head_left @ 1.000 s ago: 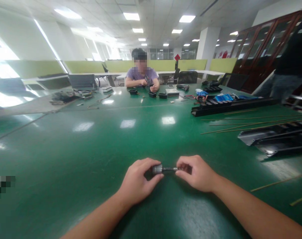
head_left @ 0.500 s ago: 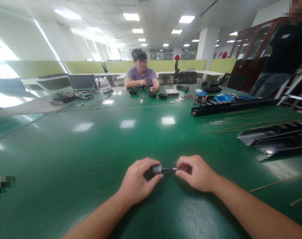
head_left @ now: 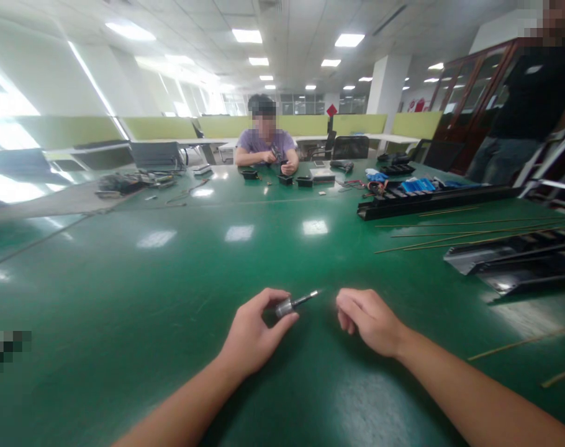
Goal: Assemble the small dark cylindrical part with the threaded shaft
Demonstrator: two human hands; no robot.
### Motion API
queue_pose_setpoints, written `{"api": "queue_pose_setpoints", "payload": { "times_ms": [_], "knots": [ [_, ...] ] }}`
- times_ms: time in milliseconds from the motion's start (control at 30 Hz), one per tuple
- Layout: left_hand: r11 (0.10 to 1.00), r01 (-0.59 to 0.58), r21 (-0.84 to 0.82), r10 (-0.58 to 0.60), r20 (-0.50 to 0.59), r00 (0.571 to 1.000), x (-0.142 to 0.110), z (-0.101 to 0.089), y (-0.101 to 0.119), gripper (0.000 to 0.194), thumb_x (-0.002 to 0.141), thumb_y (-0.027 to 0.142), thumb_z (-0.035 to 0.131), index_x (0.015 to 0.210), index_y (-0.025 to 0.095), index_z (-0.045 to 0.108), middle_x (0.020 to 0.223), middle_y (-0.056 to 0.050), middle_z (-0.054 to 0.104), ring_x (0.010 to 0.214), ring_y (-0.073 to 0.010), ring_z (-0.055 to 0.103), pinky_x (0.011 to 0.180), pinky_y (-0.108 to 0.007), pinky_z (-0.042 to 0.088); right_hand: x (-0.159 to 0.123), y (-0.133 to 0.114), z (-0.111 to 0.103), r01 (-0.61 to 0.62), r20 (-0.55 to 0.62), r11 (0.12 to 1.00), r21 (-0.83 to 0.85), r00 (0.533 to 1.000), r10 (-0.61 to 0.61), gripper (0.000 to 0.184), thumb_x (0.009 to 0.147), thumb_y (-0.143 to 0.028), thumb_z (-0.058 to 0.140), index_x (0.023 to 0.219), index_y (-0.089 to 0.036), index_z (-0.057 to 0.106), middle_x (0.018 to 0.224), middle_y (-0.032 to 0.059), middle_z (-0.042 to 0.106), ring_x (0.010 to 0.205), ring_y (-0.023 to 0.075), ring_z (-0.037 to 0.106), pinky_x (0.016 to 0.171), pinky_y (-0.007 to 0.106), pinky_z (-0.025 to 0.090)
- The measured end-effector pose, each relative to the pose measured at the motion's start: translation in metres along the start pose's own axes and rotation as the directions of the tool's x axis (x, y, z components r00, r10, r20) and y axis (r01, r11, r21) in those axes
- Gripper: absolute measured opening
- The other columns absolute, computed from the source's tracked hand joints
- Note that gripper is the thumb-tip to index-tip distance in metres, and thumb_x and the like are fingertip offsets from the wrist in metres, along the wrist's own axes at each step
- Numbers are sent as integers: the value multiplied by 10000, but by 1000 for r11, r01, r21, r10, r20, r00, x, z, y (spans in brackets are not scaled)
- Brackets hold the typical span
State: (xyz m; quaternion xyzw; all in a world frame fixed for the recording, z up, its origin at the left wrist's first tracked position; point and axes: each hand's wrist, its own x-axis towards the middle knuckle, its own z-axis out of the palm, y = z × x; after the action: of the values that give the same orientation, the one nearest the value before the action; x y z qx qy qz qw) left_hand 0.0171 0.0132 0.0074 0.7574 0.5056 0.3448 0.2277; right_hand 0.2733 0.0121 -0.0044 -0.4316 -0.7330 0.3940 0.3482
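Note:
Between the thumb and fingers of my left hand (head_left: 257,332) is a short grey cylinder with a thin shaft (head_left: 285,307). The shaft is dark with a silvery end, and it points up and to the right, clear of the other hand. My right hand (head_left: 369,320) is closed, its fingers curled in and the thumb pressed against them, a short way right of the shaft's end. Whatever those fingers may hold is hidden. Both hands are above the green tabletop (head_left: 194,267).
Across the table a person (head_left: 266,139) handles a dark tool near small black boxes (head_left: 305,180). Long black channels (head_left: 431,197) and thin yellowish rods (head_left: 450,236) lie to the right. A cluttered pile (head_left: 128,181) is at far left; another person (head_left: 534,93) stands right.
My right hand has come away from the shaft's end and its fingers have curled in. The cylinder in my left hand has tilted, so its shaft now points upward to the right.

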Motion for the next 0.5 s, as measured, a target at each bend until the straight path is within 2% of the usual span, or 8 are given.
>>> {"api": "queue_pose_setpoints", "payload": {
  "times_ms": [100, 267, 333, 500],
  "knots": [
    [992, 60, -106, -61, 0, 998, 3, 2, -4, 286, 851, 424, 659, 1035, 207, 627, 992, -43, 695, 912, -212, 668, 860, -343, 520, 1, 2, 0, -6, -2, 1000, -7, 1000, 6, 545, 1047, -435, 307, 611, -181, 511, 539, -16, 530, 530, 116, 517, 591, 242, 386],
    [970, 163, -181, -169, -19, 985, 9, 3, -8, 444, 935, 468, 491, 1282, 196, 541, 973, -53, 705, 924, -220, 678, 915, -376, 504, 2, 0, 2, -16, 1, 999, -35, 1000, 17, 582, 1050, -462, 289, 571, -184, 468, 500, -26, 482, 515, 119, 475, 595, 256, 355],
    [964, 190, -188, -200, -34, 979, 11, 2, -9, 441, 930, 476, 489, 1255, 183, 550, 942, -53, 705, 916, -225, 681, 917, -384, 506, 3, -2, 2, -8, 8, 999, -43, 1000, 8, 582, 1048, -466, 293, 568, -186, 465, 495, -28, 476, 509, 119, 465, 579, 257, 340],
    [913, 238, -332, -260, -22, 965, 13, 0, -18, 434, 844, 474, 623, 1133, 166, 524, 1005, -77, 703, 935, -225, 688, 888, -375, 546, 6, -3, 1, 14, 22, 996, -83, 1000, -12, 537, 1036, -467, 341, 598, -189, 475, 498, -35, 482, 509, 120, 467, 568, 252, 328]
  ]
}}
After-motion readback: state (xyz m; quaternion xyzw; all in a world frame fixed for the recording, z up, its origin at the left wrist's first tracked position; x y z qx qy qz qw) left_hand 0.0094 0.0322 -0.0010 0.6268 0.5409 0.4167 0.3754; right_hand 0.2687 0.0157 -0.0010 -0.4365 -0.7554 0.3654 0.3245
